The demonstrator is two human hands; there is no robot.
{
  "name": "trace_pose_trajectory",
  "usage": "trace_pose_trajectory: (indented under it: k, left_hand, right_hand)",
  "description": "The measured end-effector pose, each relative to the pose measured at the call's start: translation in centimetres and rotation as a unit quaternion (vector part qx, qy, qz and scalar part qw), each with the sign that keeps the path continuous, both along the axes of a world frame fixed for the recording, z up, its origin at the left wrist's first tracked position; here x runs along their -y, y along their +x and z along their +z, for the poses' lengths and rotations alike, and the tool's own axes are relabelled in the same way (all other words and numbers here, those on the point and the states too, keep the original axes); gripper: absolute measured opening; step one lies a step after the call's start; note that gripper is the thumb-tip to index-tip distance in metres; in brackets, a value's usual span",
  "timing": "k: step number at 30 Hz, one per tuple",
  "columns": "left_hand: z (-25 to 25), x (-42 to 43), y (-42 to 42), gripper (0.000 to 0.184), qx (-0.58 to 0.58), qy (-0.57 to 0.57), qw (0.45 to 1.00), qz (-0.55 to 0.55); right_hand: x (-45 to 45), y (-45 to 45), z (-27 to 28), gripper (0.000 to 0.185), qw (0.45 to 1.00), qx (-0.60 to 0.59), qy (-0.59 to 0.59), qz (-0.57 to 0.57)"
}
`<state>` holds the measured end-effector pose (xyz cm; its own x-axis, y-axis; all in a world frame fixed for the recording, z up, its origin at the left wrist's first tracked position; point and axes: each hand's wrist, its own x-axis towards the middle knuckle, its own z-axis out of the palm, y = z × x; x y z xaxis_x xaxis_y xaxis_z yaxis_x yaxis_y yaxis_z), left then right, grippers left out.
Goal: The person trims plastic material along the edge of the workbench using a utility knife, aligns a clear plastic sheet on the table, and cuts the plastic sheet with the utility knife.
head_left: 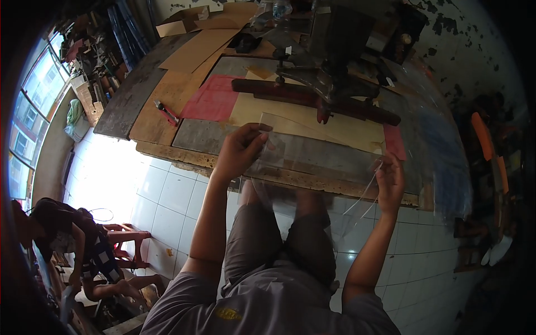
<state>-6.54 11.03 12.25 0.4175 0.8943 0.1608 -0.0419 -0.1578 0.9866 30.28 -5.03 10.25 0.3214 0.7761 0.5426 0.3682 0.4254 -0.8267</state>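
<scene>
Grey shirt (268, 304) fills the bottom of my view. Beyond, I have the left hand (244, 148) and right hand (389, 178) each pinching the clear plastic sheet (274, 153), held up at the table's (201, 134) front edge, not yet laid flat. A dark bar (290, 94) blocks part of the yellow sheet (312, 124); a red cutter (167, 113) lies left.

The left grip (241, 148) is pinched, thumb drawn against the fingers, its fingertips aimed across toward the other hand. Well apart from it, the right grip (391, 177) points upward, thumb and index finger meeting, the remaining fingers loosely curled beside them. Behind each grip the wrist is only slightly bent; the left forearm (209, 218) and right forearm (375, 245) run back from there toward the torso.
</scene>
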Motion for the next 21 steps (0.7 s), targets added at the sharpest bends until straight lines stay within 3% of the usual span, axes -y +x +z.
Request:
trace_pose_trajectory:
  k: [5, 8, 11, 14, 19, 21]
  left_hand:
    - [-0.1, 0.1, 0.1, 0.027, -0.006, -0.012, 1.000, 0.007]
    - [0.0, 0.3, 0.5, 0.038, -0.038, 0.047, 0.997, 0.043]
    - [0.8, 0.7, 1.8, 0.052, -0.090, 0.269, 0.946, 0.157]
    - [1.7, 3.1, 2.0, 0.058, -0.276, 0.429, 0.833, 0.216]
    - [0.7, 7.9, 5.1, 0.046, -0.246, 0.429, 0.867, 0.058]
    - [-1.0, 8.3, 6.1, 0.042, -0.250, 0.437, 0.864, 0.020]
  right_hand:
    - [0.4, 0.2, 0.0, 0.041, 0.999, -0.001, -0.048, 0.012]
    - [0.4, -0.1, 0.3, 0.039, 0.998, -0.022, -0.060, -0.001]
    - [0.4, -0.4, 0.7, 0.038, 0.997, -0.015, -0.075, -0.004]
    - [0.3, -0.2, 0.7, 0.037, 0.995, -0.020, -0.093, 0.014]
    - [1.4, -1.7, 2.1, 0.030, 0.974, -0.069, -0.211, 0.037]
    - [1.5, -2.6, 1.7, 0.027, 0.984, 0.006, -0.179, -0.013]
